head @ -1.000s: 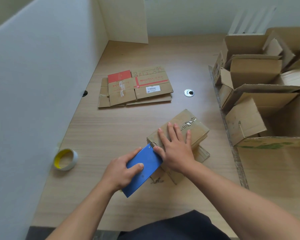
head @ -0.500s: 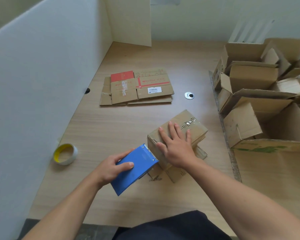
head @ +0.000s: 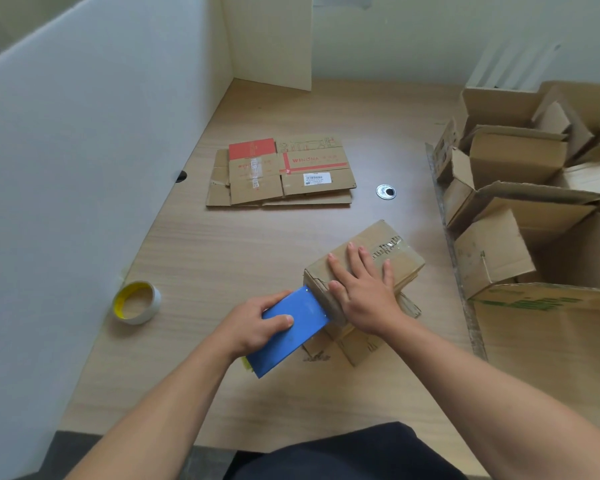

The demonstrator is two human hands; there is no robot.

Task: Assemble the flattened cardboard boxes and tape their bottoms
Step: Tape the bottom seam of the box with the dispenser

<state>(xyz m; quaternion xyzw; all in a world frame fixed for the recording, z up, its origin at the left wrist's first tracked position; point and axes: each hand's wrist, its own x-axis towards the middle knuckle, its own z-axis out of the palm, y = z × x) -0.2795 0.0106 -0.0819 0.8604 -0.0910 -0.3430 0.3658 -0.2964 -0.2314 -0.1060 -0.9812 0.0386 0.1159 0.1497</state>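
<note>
A small brown cardboard box [head: 400, 252] stands upside down on the desk, its flaps splayed underneath and old tape across its top face. My right hand [head: 362, 292] lies flat on that face, fingers spread, pressing it down. My left hand [head: 253, 325] grips a blue tape dispenser [head: 290, 332], whose front edge touches the near left corner of the box. A stack of flattened boxes [head: 281, 173] with red print lies farther back on the desk.
A roll of tape with a yellow core [head: 136, 302] lies at the left by the white partition [head: 66, 161]. Several assembled open boxes [head: 520, 188] crowd the right side. A round metal cable grommet [head: 385, 191] sits in the desk [head: 243, 251].
The blue dispenser pulled back a little to the left, then came forward to the box corner again. My right hand stayed pressed on the box. The view tilted slightly.
</note>
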